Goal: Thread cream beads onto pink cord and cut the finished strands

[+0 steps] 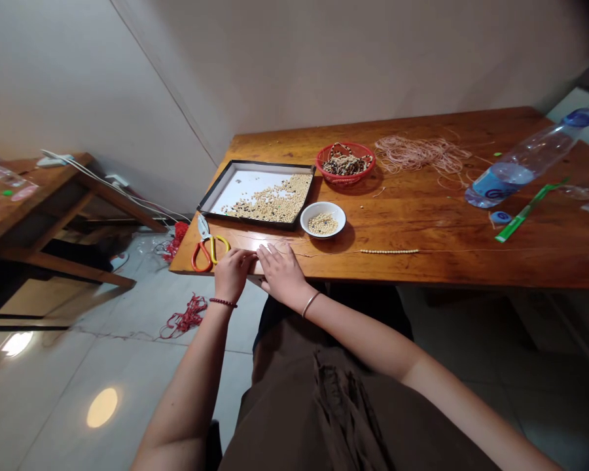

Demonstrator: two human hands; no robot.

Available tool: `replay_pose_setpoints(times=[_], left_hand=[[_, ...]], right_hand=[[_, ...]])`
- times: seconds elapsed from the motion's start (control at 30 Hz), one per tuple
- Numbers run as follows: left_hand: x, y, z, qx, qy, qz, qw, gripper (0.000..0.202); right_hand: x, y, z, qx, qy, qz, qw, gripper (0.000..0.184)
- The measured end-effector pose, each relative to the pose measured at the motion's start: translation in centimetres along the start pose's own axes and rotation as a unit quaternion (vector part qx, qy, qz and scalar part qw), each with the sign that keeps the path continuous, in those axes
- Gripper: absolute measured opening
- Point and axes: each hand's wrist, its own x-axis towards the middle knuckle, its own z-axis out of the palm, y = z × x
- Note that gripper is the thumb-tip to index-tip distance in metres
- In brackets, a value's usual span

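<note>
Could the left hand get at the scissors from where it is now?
Probably yes: the scissors lie on the table right beside the left hand, with nothing between them.

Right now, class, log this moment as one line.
left hand curled beside orange-and-yellow-handled scissors | right hand flat on brown wooden table | thin thread of pale beads nearby

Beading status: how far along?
Done: a short run of beads sits strung on the cord, and the red basket holds beaded strands. In hand: left hand and right hand meet at the table edge by the scissors. Left: many loose beads in the tray and bowl.
</note>
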Motion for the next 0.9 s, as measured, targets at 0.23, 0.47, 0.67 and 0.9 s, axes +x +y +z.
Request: replay_pose_setpoints(times=[0.23, 0.47, 0.67, 0.9], left_hand=[[-0.2, -0.5, -0.3, 0.013, 0.011, 0.008, 1.000, 0.022], [-0.4, -0.8, -0.4, 0.003, 0.011, 0.017, 1.000, 0.024], [-0.6, -1.7, -0.7, -0.016, 0.026, 0.016, 0.999, 0.024], [-1.0, -2.9, -0.8, -0.036, 0.061, 0.013, 0.997, 0.025]], right_hand=[[-0.1, 0.0, 0.0, -0.003, 0.005, -0.005, 1.000, 0.071], [0.0, 0.1, 0.0, -0.004, 0.001, -0.003, 1.000, 0.070], [0.0, -0.1, -0.2, 0.000, -0.012, 0.005, 1.000, 0.069], [-0.2, -0.4, -0.4, 0.011, -0.013, 0.021, 1.000, 0.070]])
